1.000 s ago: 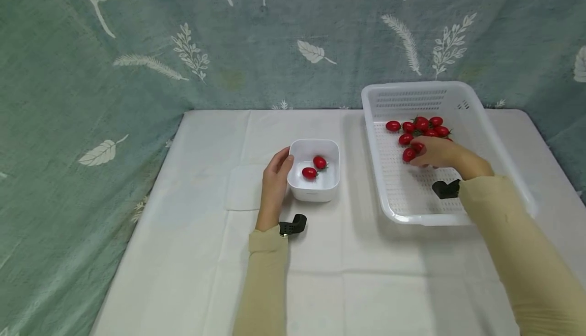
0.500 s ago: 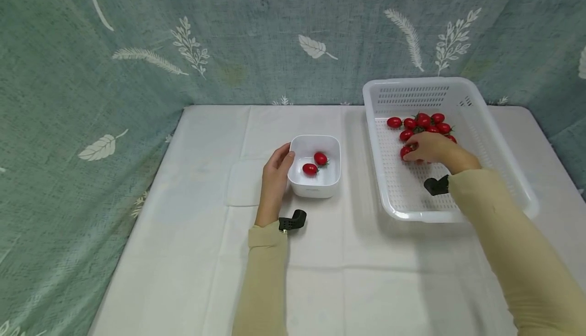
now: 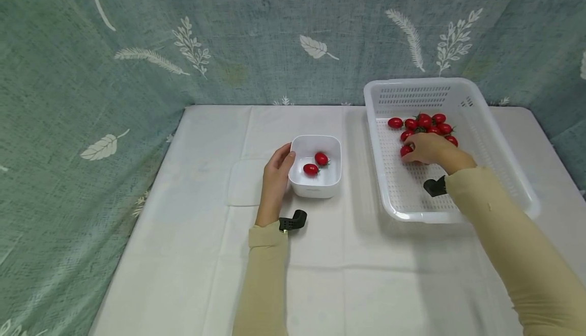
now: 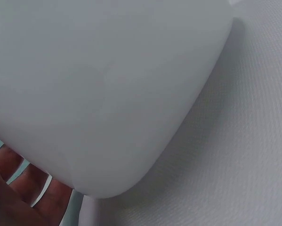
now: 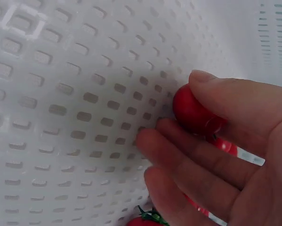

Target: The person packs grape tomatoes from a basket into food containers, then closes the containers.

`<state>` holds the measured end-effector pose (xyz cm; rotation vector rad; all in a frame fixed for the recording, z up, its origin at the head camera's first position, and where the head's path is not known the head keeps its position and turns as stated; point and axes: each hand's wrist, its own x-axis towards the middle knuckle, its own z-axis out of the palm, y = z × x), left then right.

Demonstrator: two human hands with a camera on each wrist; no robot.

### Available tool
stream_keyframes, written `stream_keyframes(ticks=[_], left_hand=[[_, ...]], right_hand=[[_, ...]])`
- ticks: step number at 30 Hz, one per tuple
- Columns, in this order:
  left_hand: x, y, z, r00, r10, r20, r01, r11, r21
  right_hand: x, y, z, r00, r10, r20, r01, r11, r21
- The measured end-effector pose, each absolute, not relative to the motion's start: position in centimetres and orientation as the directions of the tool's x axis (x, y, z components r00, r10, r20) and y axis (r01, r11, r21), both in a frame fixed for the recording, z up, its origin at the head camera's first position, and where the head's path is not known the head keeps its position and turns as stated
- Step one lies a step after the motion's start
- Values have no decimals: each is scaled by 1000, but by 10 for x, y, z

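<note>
glossy plastic against matt cloth
the basket (image 3: 421, 217) looks like shiny, perforated plastic; the small box (image 3: 313, 192) is smooth plastic with a softer sheen; the tomatoes (image 3: 311, 169) have smooth, glossy skins. the tabletop (image 3: 389, 259) wears creased, finely woven matt cloth, the curtain (image 3: 274, 66) coarser-looking matt cloth, the sleeves (image 3: 508, 229) plain matt fabric.

Count: 1 table (image 3: 316, 295). 1 box (image 3: 315, 192) toward its far edge, 1 basket (image 3: 426, 218) at its far right corner. 2 tomatoes (image 3: 311, 169) in the box, at least 9 in the basket, mostly toward its far edge; right hand (image 3: 432, 148) covers part, so could be more. 2 hands, counting left hand (image 3: 274, 178); 2 sleeves (image 3: 263, 280).
</note>
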<state>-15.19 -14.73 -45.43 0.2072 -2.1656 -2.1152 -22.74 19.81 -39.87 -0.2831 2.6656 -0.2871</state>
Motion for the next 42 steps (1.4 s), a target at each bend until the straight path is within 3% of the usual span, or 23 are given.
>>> stream_keyframes(ticks=[10,21,24,42], left_hand=[[-146,-146,-439,-988,-150,-24,-25,5,1000],[-151,-145,-454,-989,-142,-33,-36,22,999],[-153,-146,-456,-988,-151,-13,-18,33,999],[-141,-143,-431,-988,-149,-42,-48,43,998]], right_hand=[[-224,207,-381,-882,-253,-397,-89,918,-387],[-215,217,-358,-896,-249,-367,-115,930,-349],[-212,215,-349,-903,-260,-342,-137,929,-344],[-164,177,-319,-946,-315,-81,-221,805,-551]])
